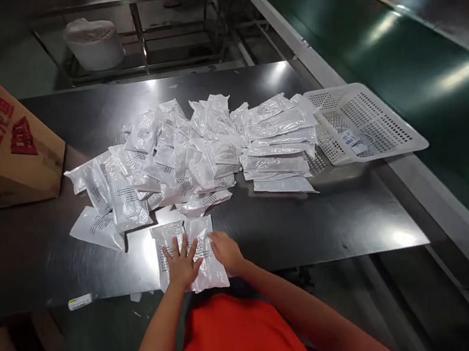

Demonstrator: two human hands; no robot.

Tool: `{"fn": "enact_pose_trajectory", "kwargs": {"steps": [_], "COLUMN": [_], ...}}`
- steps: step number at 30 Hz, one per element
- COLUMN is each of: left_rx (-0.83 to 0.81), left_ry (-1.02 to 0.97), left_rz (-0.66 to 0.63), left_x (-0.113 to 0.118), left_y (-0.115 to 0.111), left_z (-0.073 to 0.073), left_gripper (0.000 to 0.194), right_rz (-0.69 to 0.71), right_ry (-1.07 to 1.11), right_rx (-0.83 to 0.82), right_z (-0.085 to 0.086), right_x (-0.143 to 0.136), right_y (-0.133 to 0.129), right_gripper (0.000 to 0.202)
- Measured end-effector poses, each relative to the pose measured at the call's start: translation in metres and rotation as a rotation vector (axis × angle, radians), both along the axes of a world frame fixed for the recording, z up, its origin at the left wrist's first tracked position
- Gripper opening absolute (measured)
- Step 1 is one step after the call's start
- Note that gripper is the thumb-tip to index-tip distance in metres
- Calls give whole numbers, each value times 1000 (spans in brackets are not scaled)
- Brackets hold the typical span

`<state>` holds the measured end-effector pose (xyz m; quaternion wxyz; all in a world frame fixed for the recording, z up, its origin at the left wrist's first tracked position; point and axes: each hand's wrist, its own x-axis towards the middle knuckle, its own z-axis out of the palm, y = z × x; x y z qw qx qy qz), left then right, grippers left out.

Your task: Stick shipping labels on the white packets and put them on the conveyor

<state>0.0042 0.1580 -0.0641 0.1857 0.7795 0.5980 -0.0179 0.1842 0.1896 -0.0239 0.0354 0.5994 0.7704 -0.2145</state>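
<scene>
Two white plastic packets with printed text lie side by side at the near edge of the metal table. My left hand (182,266) rests with fingers spread, mostly over the left packet (168,231), and its fingertips reach the other one. At the outer edge of the right packet (211,272), my right hand (228,253) is closed, its curled fingers gripping that edge. Just beyond, a loose heap of similar white packets (178,164) spreads over the table. Right of the heap, more packets (277,147) lie in an overlapping row.
A white perforated plastic basket (386,117) sits right of the row, overhanging towards the green conveyor belt (424,72). On the left stands an open cardboard box (1,154) with red print. A small white-and-yellow item (80,302) lies at the steel table's (282,245) near edge.
</scene>
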Motion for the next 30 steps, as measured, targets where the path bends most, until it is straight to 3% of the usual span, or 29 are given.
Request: {"fn": "enact_pose_trajectory", "kwargs": {"steps": [2,5,9,12,15,17,20,22,24,26,28,30], "left_rx": [10,-3,-27,-53,-70,-66,-98,-85,-3,30,-155,-250], "left_ry": [17,55,117,131,149,148,104,81,32,-110,-350,-394], "left_rz": [-5,32,112,116,106,99,94,95,77,66,145,206], "left_x": [-1,-4,-12,-19,-25,-28,-32,-28,-11,20,61,101], "left_y": [-2,-8,-15,-13,-4,7,29,40,43,37,27,18], "left_z": [-1,-2,-3,-2,-2,0,8,18,30,38,38,30], "left_gripper": [62,63,62,61,60,60,61,61,59,56,53,48], "right_rz": [-71,-5,113,40,-53,-109,-233,-343,-442,-542,-656,-727], "right_ry": [-66,-152,-171,-202,-208,-212,-237,-225,-198,-171,-104,22], "right_rx": [83,166,178,156,47,-14,22,92,127,101,16,-124], "right_z": [3,-2,-15,-19,-19,-19,-26,-33,-37,-35,-30,-25], "right_x": [16,30,37,54,83,98,100,90,77,64,58,59], "right_y": [35,85,116,100,56,20,-23,-37,-38,-31,-18,-6], "right_gripper": [45,53,53,44,38,45,56,56,52,50,50,48]}}
